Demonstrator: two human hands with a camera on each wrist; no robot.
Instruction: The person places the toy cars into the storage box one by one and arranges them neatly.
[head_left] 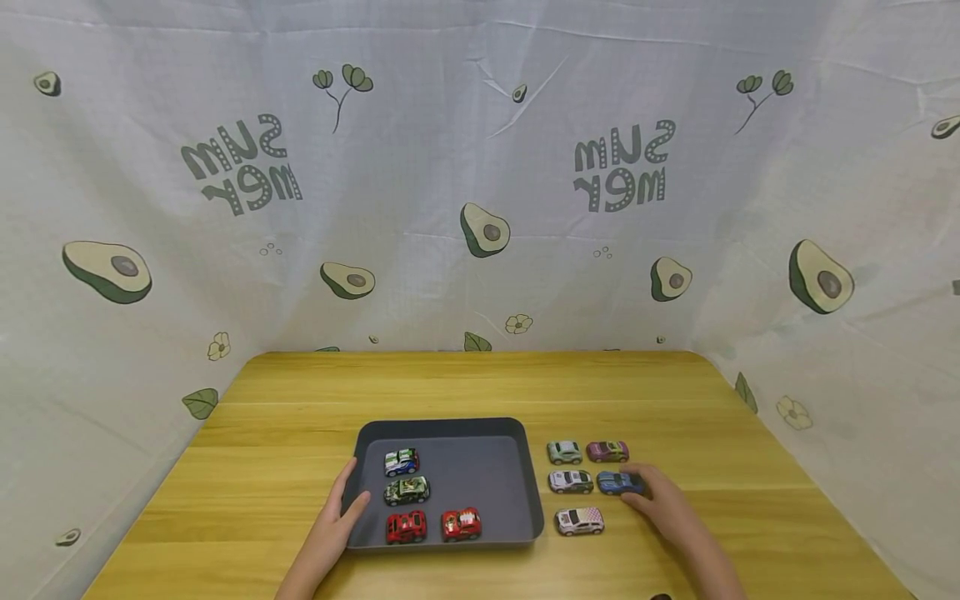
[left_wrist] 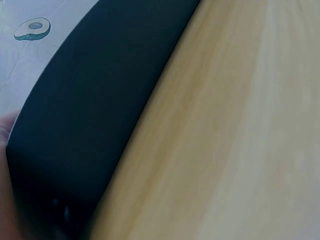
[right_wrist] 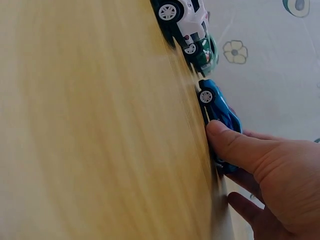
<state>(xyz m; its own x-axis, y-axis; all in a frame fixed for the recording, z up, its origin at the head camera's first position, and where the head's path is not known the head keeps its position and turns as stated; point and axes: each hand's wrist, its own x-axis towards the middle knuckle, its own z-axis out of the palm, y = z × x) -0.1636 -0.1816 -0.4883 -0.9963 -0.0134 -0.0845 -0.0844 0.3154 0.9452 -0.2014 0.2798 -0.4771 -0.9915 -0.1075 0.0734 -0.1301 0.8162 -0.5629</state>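
In the head view a dark grey tray (head_left: 495, 467) lies on the wooden table. My left hand (head_left: 330, 525) holds its left wall, the thumb over the rim and the fingers along the outside. The left wrist view shows the tray's dark side (left_wrist: 95, 95) close up. On the right, my right hand (head_left: 663, 500) pinches a blue toy car (head_left: 617, 482) between thumb and fingers. In the right wrist view the blue car's wheels (right_wrist: 206, 96) are right at the tabletop. Beside it are a white toy car (head_left: 570, 481) and a purple one (head_left: 607, 451).
Inside the tray sit a white-and-blue car (head_left: 401, 461), a green patterned car (head_left: 407, 490) and two red cars (head_left: 406, 527). A pale green car (head_left: 564, 452) and a white-pink car (head_left: 579, 521) stand right of the tray. A printed curtain (head_left: 480, 167) hangs around the table (head_left: 285, 400).
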